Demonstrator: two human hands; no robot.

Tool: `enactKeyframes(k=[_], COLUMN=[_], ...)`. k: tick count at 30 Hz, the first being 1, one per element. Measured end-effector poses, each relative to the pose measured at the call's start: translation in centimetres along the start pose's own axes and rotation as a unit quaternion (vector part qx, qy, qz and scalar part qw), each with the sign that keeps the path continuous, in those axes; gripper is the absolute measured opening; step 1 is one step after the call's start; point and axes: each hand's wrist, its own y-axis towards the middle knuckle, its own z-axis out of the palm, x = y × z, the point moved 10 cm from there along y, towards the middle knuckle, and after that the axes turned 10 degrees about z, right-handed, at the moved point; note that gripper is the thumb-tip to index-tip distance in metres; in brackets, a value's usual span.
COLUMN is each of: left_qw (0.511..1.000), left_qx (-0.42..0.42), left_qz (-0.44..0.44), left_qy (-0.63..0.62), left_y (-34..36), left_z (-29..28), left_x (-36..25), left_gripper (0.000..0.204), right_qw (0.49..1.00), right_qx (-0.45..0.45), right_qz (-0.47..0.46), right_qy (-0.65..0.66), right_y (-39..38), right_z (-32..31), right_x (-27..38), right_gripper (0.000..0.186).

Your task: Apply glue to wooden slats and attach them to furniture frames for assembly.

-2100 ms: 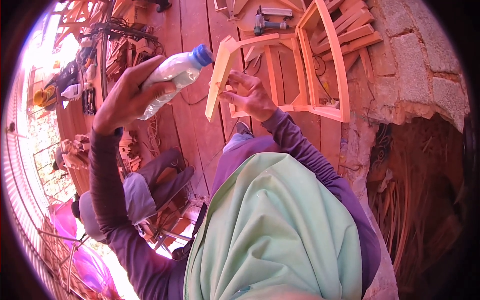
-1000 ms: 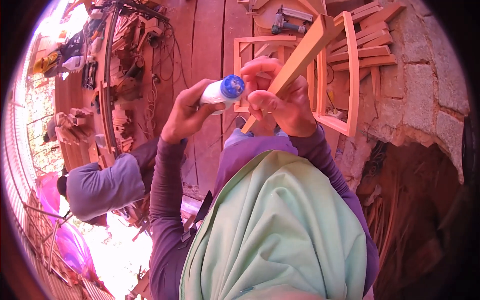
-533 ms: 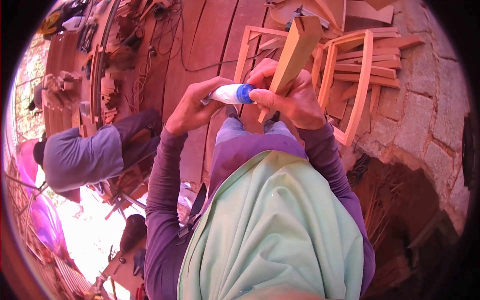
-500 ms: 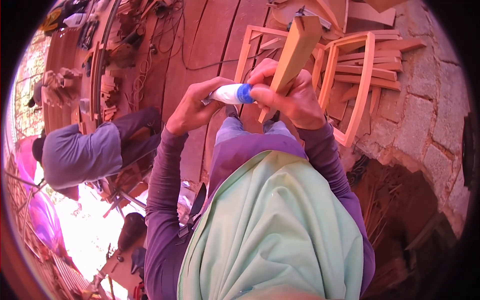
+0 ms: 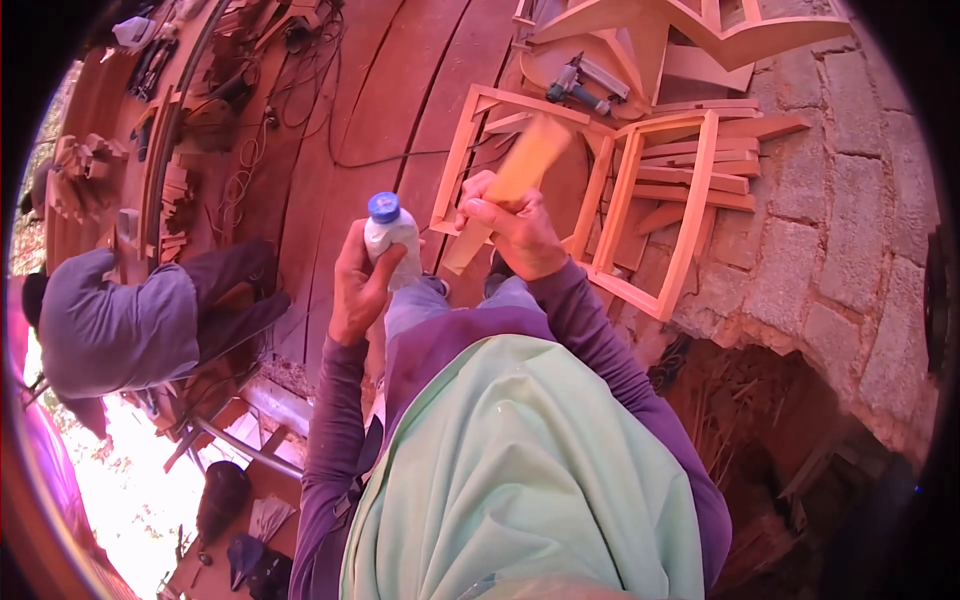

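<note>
A white plastic bottle with a blue cap [image 5: 392,240] stands upright in my left hand [image 5: 358,285], whose fingers and thumb wrap round its body. In my right hand [image 5: 520,225] is a flat strip of wood [image 5: 532,158], tilted with its upper end away to the right and slightly blurred. The bottle and the wood are apart, both held in front of my body above the floor. Beyond the wood lies a wooden frame [image 5: 462,150] on the floor.
Just right of it stands a curved wooden frame [image 5: 690,215] beside a stack of wood pieces [image 5: 700,175]. A nail gun [image 5: 585,85] lies at the far side. A cable [image 5: 400,158] crosses the plank floor. At left another person [image 5: 120,320] bends over. Stone paving [image 5: 800,220] borders the right.
The bottle has swung from lying sideways to upright and moved left, away from my right hand. My right hand has left the cap, and the wood strip has come lower and left.
</note>
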Motion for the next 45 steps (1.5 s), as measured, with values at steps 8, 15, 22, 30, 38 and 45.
enactKeyframes(k=[8,15,22,30,38,45], left_qw=[0.992,0.982,0.963,0.927,0.914,0.924], left_qx=[-0.049,-0.103,-0.128,-0.227,-0.186,-0.172], left_qz=[0.055,0.073,0.124,0.14,0.211,0.216], left_qy=[0.106,0.14,0.201,0.262,0.293,0.265], left_y=[-0.4,-0.4,-0.7,-1.2,1.2,6.3], left_z=[-7.8,-13.7,-15.7,-19.0,-16.5,-18.6], left_x=[0.6,0.9,-0.1,-1.0,-2.9,-2.9], left_gripper=[0.021,0.022,0.03,0.03,0.032,0.043], right_qw=[0.905,0.933,0.948,0.893,0.933,0.906], right_qx=[-0.16,-0.144,-0.016,0.146,0.082,0.166], right_qz=[-0.059,0.179,0.201,0.043,-0.027,-0.041], right_qy=[-0.389,-0.276,-0.248,-0.423,-0.348,-0.388], right_y=[2.7,5.8,10.1,11.8,13.3,19.7], right_z=[0.1,3.0,3.3,12.9,19.2,20.5], right_x=[-5.8,-9.6,-16.1,-12.7,-10.5,-8.5], right_gripper=[0.059,0.079,0.055,0.058,0.058,0.049])
